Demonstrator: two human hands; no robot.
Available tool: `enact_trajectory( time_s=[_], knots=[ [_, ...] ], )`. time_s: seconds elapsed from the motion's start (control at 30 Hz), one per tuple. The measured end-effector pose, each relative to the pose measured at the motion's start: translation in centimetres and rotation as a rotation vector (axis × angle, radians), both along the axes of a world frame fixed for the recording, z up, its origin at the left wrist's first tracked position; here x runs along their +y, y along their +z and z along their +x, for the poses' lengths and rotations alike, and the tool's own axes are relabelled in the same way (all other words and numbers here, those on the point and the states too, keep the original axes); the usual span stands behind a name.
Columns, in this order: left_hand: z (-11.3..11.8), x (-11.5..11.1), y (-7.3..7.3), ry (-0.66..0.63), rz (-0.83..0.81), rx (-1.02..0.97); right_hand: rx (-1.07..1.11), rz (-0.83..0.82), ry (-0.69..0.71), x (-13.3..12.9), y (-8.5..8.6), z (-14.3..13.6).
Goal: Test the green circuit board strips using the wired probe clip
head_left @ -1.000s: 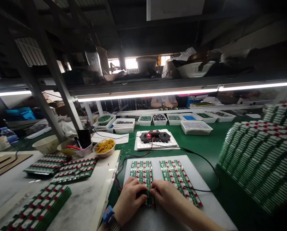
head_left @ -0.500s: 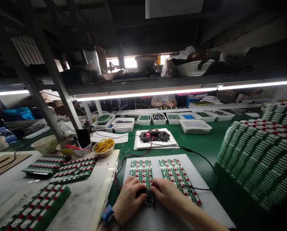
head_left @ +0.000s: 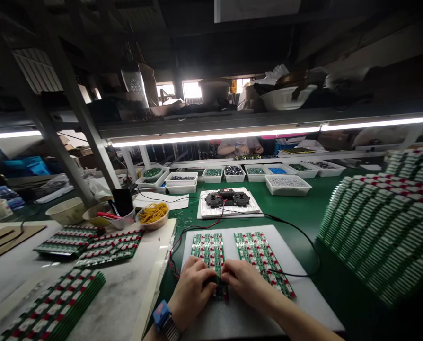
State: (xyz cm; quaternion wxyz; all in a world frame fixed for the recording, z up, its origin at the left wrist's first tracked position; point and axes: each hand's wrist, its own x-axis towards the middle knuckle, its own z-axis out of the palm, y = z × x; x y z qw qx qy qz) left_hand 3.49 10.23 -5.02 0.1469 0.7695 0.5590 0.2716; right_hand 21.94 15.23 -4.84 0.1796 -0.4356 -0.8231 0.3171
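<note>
A green circuit board panel [head_left: 207, 244] with rows of white and red parts lies on a white board [head_left: 229, 237]. Over its near half, my left hand [head_left: 193, 289] curls with thumb and fingers drawn together around something dark that I cannot make out. Close beside it, my right hand [head_left: 245, 282] pinches at the panel's right edge; its fingertips hide whatever is between them. A black cable [head_left: 304, 274] runs in behind my right hand, and red and black wires [head_left: 172, 260] pass behind my left. To the right lies a second panel [head_left: 259, 253].
Beyond the white board, a black device [head_left: 227, 198] with a red light sits on a white tray. Stacked panels stand at right [head_left: 378, 232] and left [head_left: 55, 308]. Parts bins [head_left: 288, 189] line the back, near a bowl of yellow rubber bands [head_left: 154, 215]. A co-worker's hands [head_left: 245, 149] show behind.
My hands stay close together over the left panel, with only a slight shift of the fingers. The view has tilted a little. The co-worker's hands have moved apart.
</note>
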Motion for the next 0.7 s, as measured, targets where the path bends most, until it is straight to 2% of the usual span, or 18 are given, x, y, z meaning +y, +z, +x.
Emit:
enact_trajectory(
  time_s=[0.17, 0.27, 0.43, 0.7],
  knots=[
    [-0.2, 0.2, 0.3, -0.019, 0.050, 0.003, 0.124, -0.017, 0.058, 0.3, 0.2, 0.4],
    [-0.4, 0.7, 0.1, 0.013, 0.085, 0.011, 0.182, -0.090, -0.002, 0.8, 0.0, 0.2],
    [-0.2, 1.4, -0.6, 0.075, 0.097, 0.028, 0.176, 0.011, -0.064, 1.3, -0.5, -0.3],
    [-0.2, 1.2, -0.7, 0.071, 0.090, 0.028, 0.169, -0.024, -0.060, 1.4, -0.8, -0.2]
  ],
)
